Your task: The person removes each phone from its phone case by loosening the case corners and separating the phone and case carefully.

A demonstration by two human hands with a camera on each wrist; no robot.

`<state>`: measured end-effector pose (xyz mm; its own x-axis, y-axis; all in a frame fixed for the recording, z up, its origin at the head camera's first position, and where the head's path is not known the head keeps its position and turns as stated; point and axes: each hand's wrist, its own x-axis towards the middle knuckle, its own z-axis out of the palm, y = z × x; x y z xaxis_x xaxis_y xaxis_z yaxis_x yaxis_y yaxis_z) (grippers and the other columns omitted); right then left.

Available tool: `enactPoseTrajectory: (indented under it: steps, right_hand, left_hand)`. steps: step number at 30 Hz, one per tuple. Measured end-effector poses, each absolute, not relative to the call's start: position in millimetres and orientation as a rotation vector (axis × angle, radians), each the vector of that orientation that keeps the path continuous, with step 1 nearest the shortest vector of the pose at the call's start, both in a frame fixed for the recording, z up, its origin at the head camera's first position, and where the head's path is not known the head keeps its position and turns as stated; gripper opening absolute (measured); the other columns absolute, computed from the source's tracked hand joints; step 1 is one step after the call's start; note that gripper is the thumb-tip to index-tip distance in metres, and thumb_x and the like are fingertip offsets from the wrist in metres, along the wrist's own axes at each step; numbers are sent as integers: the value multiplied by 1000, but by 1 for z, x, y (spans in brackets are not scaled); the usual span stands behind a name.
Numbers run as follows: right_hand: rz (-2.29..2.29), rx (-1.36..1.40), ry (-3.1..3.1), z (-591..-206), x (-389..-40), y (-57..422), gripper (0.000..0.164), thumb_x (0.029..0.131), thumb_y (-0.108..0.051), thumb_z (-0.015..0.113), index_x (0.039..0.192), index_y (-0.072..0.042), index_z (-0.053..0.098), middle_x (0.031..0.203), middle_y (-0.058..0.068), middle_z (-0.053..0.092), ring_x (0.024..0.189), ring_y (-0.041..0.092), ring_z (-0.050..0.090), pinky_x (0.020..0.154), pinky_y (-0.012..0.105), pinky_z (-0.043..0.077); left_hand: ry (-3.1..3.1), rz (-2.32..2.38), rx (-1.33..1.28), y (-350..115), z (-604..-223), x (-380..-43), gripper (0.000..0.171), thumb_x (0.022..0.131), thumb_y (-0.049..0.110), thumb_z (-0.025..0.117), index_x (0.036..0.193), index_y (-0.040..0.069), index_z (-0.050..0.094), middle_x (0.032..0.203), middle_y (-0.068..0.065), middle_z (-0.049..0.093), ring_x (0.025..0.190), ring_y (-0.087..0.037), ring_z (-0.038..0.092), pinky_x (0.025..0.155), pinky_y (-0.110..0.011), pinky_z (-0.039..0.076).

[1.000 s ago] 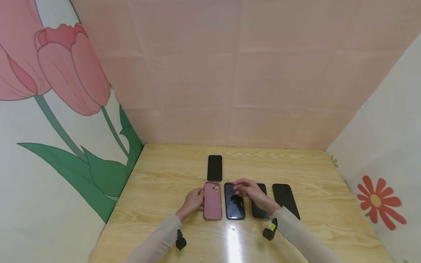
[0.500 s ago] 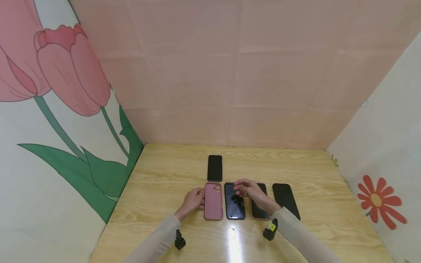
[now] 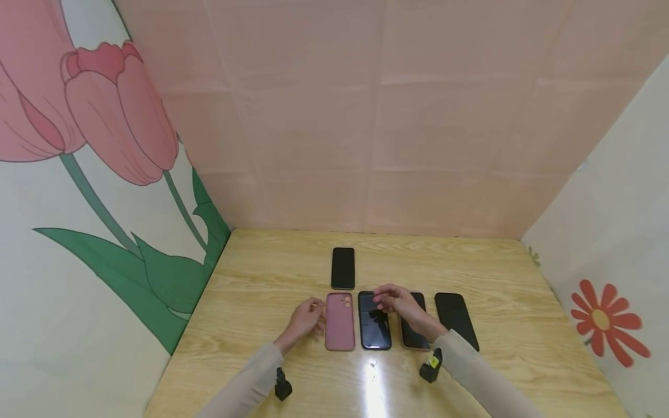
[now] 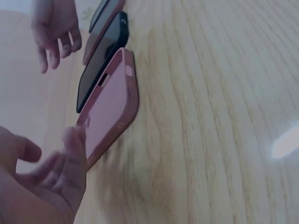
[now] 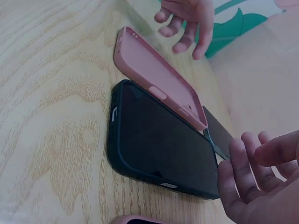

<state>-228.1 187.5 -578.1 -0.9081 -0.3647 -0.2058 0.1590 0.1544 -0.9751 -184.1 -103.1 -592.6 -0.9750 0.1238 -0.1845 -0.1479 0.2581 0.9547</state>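
A pink phone case (image 3: 340, 322) lies on the table with its hollow side up, a camera cutout at its far end. My left hand (image 3: 305, 318) is just left of it, fingers loosely bent, holding nothing. In the left wrist view, fingertips overlap the case's edge; I cannot tell whether they touch. To the right of the case lies a phone in a dark case (image 3: 375, 335), screen up. My right hand (image 3: 401, 305) hovers over that phone's far right side with relaxed fingers and nothing in them.
A bare-looking black phone (image 3: 342, 268) lies behind the pink case. Farther right are a phone in a pink case (image 3: 414, 334), partly under my right forearm, and another black phone (image 3: 457, 320). The wooden table (image 3: 261, 261) meets a pink back wall.
My left hand has drawn slightly left from the pink case's edge, its fingers looser. The right hand stays nearly still over the dark-cased phone.
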Motion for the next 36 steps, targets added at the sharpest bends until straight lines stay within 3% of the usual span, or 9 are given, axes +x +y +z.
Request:
enactPoseTrajectory:
  steps: [10,16,19,28,36]
  right_hand:
    - [-1772,-222,2160,-573,-225,183,28,99,5,45,125,13,53,111,26,62,94,34,63,88,52,51]
    - [-1616,-365,2484,-576,-225,182,22,95,9,53,114,6,64,107,21,65,97,35,61,79,39,53]
    - [-1497,-450,2658,-580,-228,182,22,92,10,57,108,0,68,104,15,67,98,31,61,79,35,52]
    - [-1280,-635,2970,-588,-235,182,20,83,9,68,97,-4,73,92,5,66,85,24,64,74,39,55]
    - [-1072,-589,3094,-587,-239,179,13,85,0,73,98,-2,74,94,13,67,90,33,60,77,49,51]
  left_hand:
    - [2254,1764,132,-96,-594,-183,24,103,11,51,110,-9,61,82,-25,67,55,-26,64,50,-41,57]
    - [2234,1799,138,-94,-596,-183,24,104,11,49,110,-9,60,86,-28,66,61,-37,65,52,-45,57]
    - [2220,1818,139,-93,-596,-183,23,104,12,49,109,-8,60,87,-29,66,60,-35,65,52,-48,57]
    - [2189,1821,174,-91,-598,-184,24,103,13,52,106,-10,59,85,-28,66,53,-16,59,48,-37,56]
    - [2241,1763,219,-87,-596,-182,21,103,16,54,104,-3,63,81,-26,64,54,-24,58,44,-27,49]
